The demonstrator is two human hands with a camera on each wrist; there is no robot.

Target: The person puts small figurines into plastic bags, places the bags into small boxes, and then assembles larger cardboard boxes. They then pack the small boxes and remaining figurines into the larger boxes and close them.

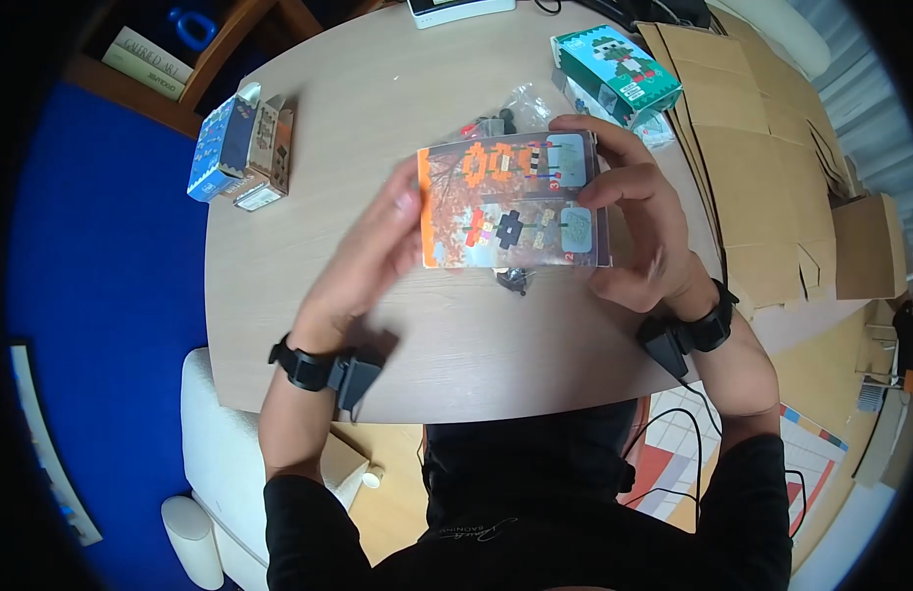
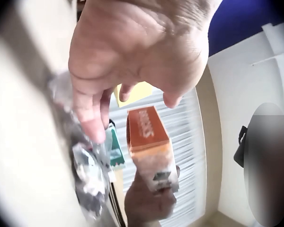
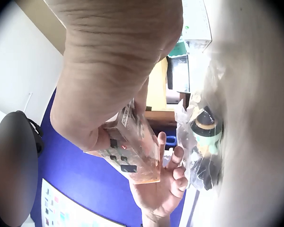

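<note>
My right hand [image 1: 648, 212] grips a brick-set box [image 1: 491, 202] by its right end, thumb at the near side and fingers over the far corner. The box is orange and printed with numbered building steps; its orange end reads BRICKS [image 2: 149, 127] in the left wrist view. Beside the box's left end is my left hand [image 1: 368, 241], its fingers loosely extended and apart from the box in the left wrist view. Below the box lies a clear bag of parts [image 3: 206, 146], partly hidden by it in the head view.
On the table's left stands an opened blue-and-brown box [image 1: 241, 148]. A green brick-set box [image 1: 619, 71] lies at the back right, over another plastic bag. Flattened cardboard [image 1: 757, 167] leans along the right edge. At the back is a white device [image 1: 461, 10].
</note>
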